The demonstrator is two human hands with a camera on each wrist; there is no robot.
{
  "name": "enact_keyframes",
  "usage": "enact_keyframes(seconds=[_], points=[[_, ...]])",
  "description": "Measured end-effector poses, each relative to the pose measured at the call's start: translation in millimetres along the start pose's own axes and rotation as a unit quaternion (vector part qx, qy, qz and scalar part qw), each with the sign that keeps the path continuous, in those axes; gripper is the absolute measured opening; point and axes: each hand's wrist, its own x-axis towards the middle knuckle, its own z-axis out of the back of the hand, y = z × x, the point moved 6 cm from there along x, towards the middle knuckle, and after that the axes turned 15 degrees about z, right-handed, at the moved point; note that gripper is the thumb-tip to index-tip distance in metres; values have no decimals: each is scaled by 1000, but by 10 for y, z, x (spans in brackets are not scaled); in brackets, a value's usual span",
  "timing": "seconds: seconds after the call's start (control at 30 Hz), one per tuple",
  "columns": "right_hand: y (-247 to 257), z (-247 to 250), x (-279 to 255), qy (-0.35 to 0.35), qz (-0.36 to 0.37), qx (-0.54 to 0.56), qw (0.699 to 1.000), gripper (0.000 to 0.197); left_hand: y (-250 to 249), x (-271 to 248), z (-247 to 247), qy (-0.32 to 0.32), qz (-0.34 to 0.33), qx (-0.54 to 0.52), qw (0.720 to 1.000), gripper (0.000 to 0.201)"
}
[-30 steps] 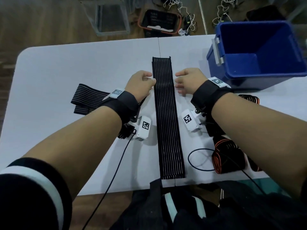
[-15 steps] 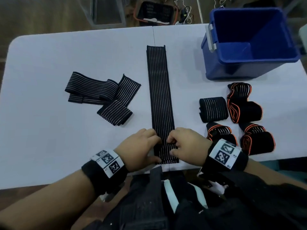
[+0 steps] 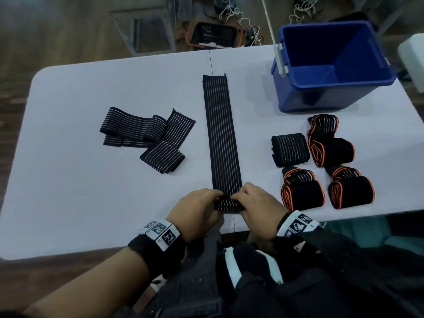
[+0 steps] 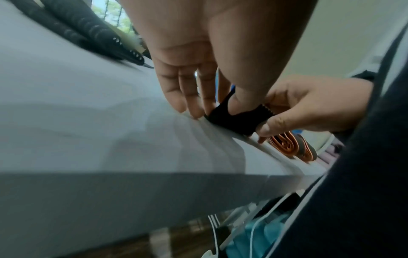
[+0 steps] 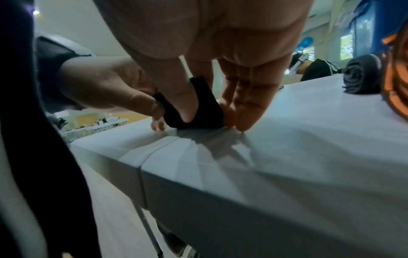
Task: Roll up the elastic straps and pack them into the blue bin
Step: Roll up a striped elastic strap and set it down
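Observation:
A long black strap with white stripes (image 3: 221, 138) lies flat down the middle of the white table (image 3: 68, 157). Its near end is turned over into a small first fold. My left hand (image 3: 212, 198) and right hand (image 3: 241, 196) pinch that fold from either side. In the left wrist view the left thumb presses into the black strap end (image 4: 234, 120), with the other fingertips touching the table. The right wrist view shows the right hand (image 5: 207, 111) pinching the same strap end (image 5: 203, 115). The blue bin (image 3: 309, 95) stands open at the far right with nothing visible inside.
A loose heap of striped straps (image 3: 146, 136) lies left of the long strap. To the right lie one striped roll (image 3: 290, 149) and three orange-edged rolls (image 3: 330, 141) (image 3: 302, 191) (image 3: 351, 191). The table's near edge is just behind my hands.
Both hands came back from the strap's far half to its near end. They have since lifted that end and turned it over into a first fold.

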Motion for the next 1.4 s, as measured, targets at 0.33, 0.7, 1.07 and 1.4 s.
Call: enact_keyframes(seconds=[0.33, 0.7, 1.07, 1.4], points=[[-275, 145, 112, -126, -122, 126, 976, 28, 304, 187, 60, -67, 207, -203, 955, 19], [-223, 183, 84, -152, -111, 68, 980, 32, 135, 169, 60, -74, 132, -87, 985, 25], [-193, 77, -37, -41, -61, -24, 997, 65, 153, 45, -70, -63, 48, -20, 997, 57], [-248, 101, 17, -75, -119, 73, 987, 30, 192, 137, -5, -58, 119, -112, 985, 13]])
